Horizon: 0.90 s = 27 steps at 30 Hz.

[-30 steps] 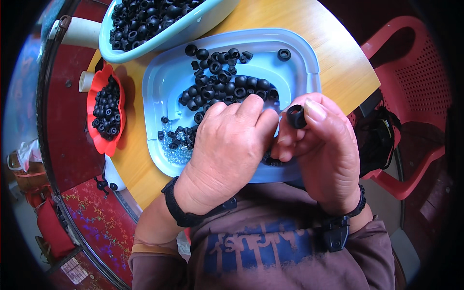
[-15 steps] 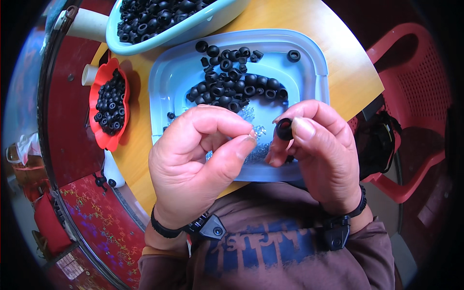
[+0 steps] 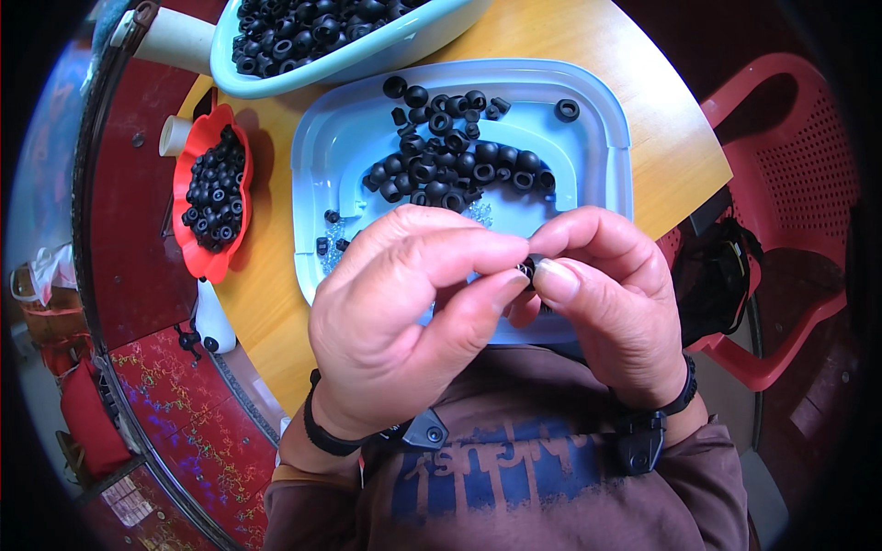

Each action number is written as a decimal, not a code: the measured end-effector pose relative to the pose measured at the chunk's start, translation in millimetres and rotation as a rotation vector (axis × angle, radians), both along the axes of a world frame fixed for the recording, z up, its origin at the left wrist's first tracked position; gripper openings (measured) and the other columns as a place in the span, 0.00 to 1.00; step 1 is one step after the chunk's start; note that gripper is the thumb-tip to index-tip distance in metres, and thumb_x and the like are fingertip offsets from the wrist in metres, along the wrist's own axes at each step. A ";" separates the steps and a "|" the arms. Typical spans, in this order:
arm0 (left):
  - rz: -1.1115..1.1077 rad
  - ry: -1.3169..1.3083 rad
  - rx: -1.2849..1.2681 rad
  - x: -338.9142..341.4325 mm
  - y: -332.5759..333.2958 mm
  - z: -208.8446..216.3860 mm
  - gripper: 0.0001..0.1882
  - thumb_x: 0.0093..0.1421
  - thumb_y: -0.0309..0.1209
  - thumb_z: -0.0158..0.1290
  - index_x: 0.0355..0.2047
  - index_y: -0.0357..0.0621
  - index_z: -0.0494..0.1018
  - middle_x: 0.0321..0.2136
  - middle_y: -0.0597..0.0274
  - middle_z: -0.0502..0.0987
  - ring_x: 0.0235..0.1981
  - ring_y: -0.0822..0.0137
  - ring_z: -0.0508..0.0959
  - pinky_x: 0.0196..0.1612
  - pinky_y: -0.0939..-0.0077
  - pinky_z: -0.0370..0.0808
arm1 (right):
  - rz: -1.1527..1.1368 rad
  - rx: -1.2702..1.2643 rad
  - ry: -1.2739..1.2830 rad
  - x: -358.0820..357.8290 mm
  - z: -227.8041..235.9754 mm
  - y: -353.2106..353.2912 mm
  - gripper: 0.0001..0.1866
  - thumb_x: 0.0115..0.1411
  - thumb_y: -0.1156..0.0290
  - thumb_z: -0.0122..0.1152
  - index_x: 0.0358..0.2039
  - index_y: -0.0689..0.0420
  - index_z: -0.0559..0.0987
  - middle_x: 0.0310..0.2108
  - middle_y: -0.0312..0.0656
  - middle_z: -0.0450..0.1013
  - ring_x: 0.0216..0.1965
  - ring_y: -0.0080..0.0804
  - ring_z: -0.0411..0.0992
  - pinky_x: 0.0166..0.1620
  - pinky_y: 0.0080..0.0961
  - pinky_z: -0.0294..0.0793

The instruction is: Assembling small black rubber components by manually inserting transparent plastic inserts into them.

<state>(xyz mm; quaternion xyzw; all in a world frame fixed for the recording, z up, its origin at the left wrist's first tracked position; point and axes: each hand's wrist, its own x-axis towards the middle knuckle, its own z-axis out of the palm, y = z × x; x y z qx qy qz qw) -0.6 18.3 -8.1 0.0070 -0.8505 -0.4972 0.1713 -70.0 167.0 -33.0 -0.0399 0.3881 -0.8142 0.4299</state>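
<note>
My right hand (image 3: 611,294) pinches a hollow black ball-shaped piece (image 3: 527,268) between thumb and fingers. Thumb and forefinger of my left hand (image 3: 395,317) are closed at its opening, where a silvery coil shows; it looks like a small metal spring, mostly hidden by the fingertips. Both hands meet above the near side of a light blue tray (image 3: 459,67). Behind them in the tray is a heap of similar black pieces (image 3: 446,165). Small silvery springs (image 3: 332,253) lie in the tray too, partly covered by my left hand.
A pale blue basin (image 3: 367,66) full of black balls stands at the far left. Left of the tray, a red scalloped dish (image 3: 216,266) holds smaller black parts. A white cup (image 3: 175,137) is beside it. A red plastic chair (image 3: 781,101) stands right of the wooden table (image 3: 680,156).
My left hand has moved right and up to meet the right hand. Its pinched fingertips are now at the black piece's opening; before, the hands were apart. The view has shifted slightly.
</note>
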 end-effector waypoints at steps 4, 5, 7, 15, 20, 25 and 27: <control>-0.051 0.023 -0.114 1.1 0.4 0.0 0.09 0.51 0.20 0.55 0.34 0.36 0.74 0.30 0.58 0.72 0.31 0.69 0.72 0.33 0.81 0.68 | -0.004 -0.010 -0.010 -1.4 -0.5 0.9 0.09 0.54 0.74 0.58 0.36 0.62 0.73 0.32 0.39 0.72 0.33 0.24 0.71 0.36 0.21 0.72; -0.050 0.038 -0.136 1.7 1.4 -0.6 0.10 0.51 0.21 0.55 0.35 0.37 0.74 0.31 0.58 0.72 0.31 0.69 0.72 0.32 0.81 0.68 | -0.006 -0.016 -0.006 -1.6 -0.8 1.0 0.09 0.54 0.74 0.57 0.36 0.62 0.73 0.32 0.39 0.72 0.33 0.24 0.71 0.36 0.21 0.72; -0.047 0.052 -0.158 3.7 2.0 -2.3 0.10 0.51 0.22 0.55 0.36 0.37 0.74 0.33 0.58 0.72 0.31 0.69 0.71 0.32 0.81 0.68 | -0.011 -0.018 -0.010 -1.9 0.7 0.4 0.09 0.54 0.74 0.57 0.36 0.62 0.73 0.32 0.39 0.72 0.33 0.24 0.71 0.36 0.21 0.72; 0.223 0.039 -0.227 13.3 -22.9 1.4 0.13 0.48 0.20 0.56 0.36 0.38 0.75 0.30 0.57 0.72 0.29 0.69 0.72 0.32 0.81 0.69 | -0.139 0.056 0.074 -0.1 -1.7 -1.5 0.13 0.54 0.65 0.57 0.34 0.62 0.71 0.26 0.43 0.72 0.25 0.31 0.73 0.30 0.23 0.72; 0.244 -0.061 -0.260 9.2 -34.2 -4.5 0.09 0.49 0.18 0.53 0.33 0.34 0.75 0.28 0.57 0.72 0.27 0.69 0.72 0.30 0.81 0.68 | -0.142 0.054 0.071 -0.4 -1.4 -2.4 0.13 0.54 0.65 0.56 0.34 0.62 0.71 0.26 0.42 0.72 0.25 0.31 0.73 0.29 0.23 0.71; 0.166 -0.198 -0.372 10.4 -27.8 -22.1 0.07 0.49 0.19 0.54 0.30 0.36 0.74 0.27 0.56 0.72 0.26 0.62 0.73 0.30 0.75 0.69 | -0.130 0.059 0.072 0.4 -2.8 -2.9 0.13 0.54 0.64 0.56 0.34 0.62 0.71 0.26 0.42 0.72 0.25 0.30 0.72 0.28 0.22 0.70; 0.081 -0.243 -0.490 10.1 -26.6 -23.1 0.08 0.50 0.19 0.52 0.33 0.35 0.73 0.27 0.56 0.71 0.27 0.64 0.72 0.30 0.77 0.68 | -0.133 0.067 0.075 0.1 -1.9 -3.2 0.13 0.55 0.65 0.56 0.34 0.61 0.71 0.26 0.42 0.71 0.25 0.29 0.72 0.27 0.21 0.69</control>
